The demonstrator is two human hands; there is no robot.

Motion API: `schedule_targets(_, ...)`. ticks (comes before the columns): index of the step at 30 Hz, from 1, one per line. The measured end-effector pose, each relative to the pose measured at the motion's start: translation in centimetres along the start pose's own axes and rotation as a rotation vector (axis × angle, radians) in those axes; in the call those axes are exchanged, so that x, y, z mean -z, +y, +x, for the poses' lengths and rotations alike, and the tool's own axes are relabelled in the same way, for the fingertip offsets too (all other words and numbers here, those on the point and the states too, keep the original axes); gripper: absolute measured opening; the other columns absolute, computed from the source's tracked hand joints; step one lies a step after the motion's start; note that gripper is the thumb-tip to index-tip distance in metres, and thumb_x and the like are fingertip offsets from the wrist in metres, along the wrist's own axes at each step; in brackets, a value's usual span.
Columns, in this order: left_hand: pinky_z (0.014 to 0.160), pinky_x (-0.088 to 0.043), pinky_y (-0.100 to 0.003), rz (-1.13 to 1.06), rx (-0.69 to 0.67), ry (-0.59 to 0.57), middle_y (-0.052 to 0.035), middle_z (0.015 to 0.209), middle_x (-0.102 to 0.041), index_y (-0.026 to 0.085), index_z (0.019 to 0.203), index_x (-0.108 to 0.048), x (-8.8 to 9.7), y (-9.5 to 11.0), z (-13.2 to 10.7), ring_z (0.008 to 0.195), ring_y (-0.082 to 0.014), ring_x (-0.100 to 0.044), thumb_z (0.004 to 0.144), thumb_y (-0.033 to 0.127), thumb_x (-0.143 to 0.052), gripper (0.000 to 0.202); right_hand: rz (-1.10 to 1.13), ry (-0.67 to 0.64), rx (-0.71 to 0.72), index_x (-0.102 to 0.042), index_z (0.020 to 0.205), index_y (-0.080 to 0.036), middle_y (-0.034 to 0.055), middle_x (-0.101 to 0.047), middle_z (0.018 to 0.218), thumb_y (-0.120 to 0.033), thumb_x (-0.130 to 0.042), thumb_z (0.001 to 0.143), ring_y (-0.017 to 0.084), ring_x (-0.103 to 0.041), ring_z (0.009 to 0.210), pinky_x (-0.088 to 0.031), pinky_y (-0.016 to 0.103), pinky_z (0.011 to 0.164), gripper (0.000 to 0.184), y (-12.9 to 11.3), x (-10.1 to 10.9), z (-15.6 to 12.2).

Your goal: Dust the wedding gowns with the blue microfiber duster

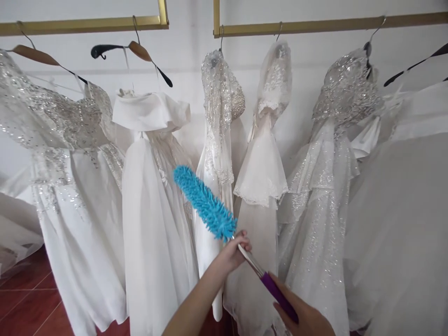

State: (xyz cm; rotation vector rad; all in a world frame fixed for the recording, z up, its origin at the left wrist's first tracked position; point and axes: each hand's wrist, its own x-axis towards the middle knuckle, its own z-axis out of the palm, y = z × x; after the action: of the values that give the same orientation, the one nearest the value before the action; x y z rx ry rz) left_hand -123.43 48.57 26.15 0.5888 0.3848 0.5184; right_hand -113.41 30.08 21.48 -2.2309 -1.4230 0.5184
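White plaster wall (189,51) fills the whole backdrop, well beyond both hands; across its top run two gold metal hanging rails, the left-hand rail (80,23) and the right-hand rail (315,24), both high above the hands; down at the lower left, off to the side of the left grip, there's dark red tiled floor (28,303).

Now the gowns, all on hangers; farthest left of the hands, a white sequinned gown with a sparkling bodice (59,154) on a wooden hanger (33,54); nearer in, a plain white satin gown with a folded ruffle collar (150,196), just left of the left hand; straight above the left hand, a narrow beaded white gown with fringe (219,121); beside it, above both hands, a sheer lace gown with flared sleeves (264,154); above the right hand, a glittering silver-white tulle gown (325,186); far right, a big white tulle skirt (402,210).

And the tool: a long duster with a fluffy turquoise microfibre head (205,202), a silver metal shaft and a purple handle; head angled up and to the left, lying in front of the satin and beaded gowns; whether it touches the fabric I cannot tell.

Left hand (233,252) has its grip closed around the silver shaft just below the turquoise head; right hand (303,317), at the bottom edge, has its grip wrapped on the purple handle.
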Motion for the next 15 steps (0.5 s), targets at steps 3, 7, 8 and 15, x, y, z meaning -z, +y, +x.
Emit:
schedule_targets(3,0.053,-0.026,-0.021,0.039,-0.076,-0.083,0.0112,0.050,-0.036,0.021,0.077,-0.047,-3.0,3.8,0.9,0.046,-0.0037,-0.036,0.055,0.008,-0.064,0.031,-0.050,0.183,0.118,-0.031,0.141,-0.033,0.0015,-0.067,0.125,-0.039,-0.033,0.089,0.028,-0.070,0.096,-0.057,0.040,0.074,0.052,-2.9,2.9,1.4)
schedule_targets(7,0.054,-0.028,-0.020,0.061,-0.152,-0.147,0.0119,0.049,-0.032,0.021,0.075,-0.046,-5.2,7.2,2.8,0.045,-0.0034,-0.035,0.056,0.008,-0.064,0.029,-0.161,0.299,0.179,-0.030,0.141,-0.034,0.0012,-0.072,0.116,-0.037,-0.032,0.091,0.026,-0.072,0.081,-0.055,0.037,0.062,0.050,-5.4,5.4,3.6)
schedule_targets(8,0.053,-0.028,-0.020,0.064,-0.166,-0.156,0.0119,0.049,-0.032,0.021,0.075,-0.046,-5.4,7.7,3.4,0.045,-0.0034,-0.035,0.056,0.009,-0.064,0.029,-0.185,0.314,0.190,-0.030,0.141,-0.033,0.0017,-0.072,0.115,-0.036,-0.031,0.091,0.026,-0.072,0.080,-0.055,0.037,0.062,0.050,-5.8,5.8,4.2)
schedule_targets(15,0.048,-0.028,-0.016,-0.045,-0.183,0.052,0.0119,0.047,-0.036,0.019,0.073,-0.049,-1.5,5.9,6.8,0.043,-0.0022,-0.037,0.057,0.007,-0.063,0.025,-0.331,0.272,0.224,-0.030,0.141,-0.029,0.0049,-0.075,0.104,-0.029,-0.030,0.092,0.025,-0.071,0.077,-0.047,0.033,0.056,0.050,-4.5,4.4,6.7)
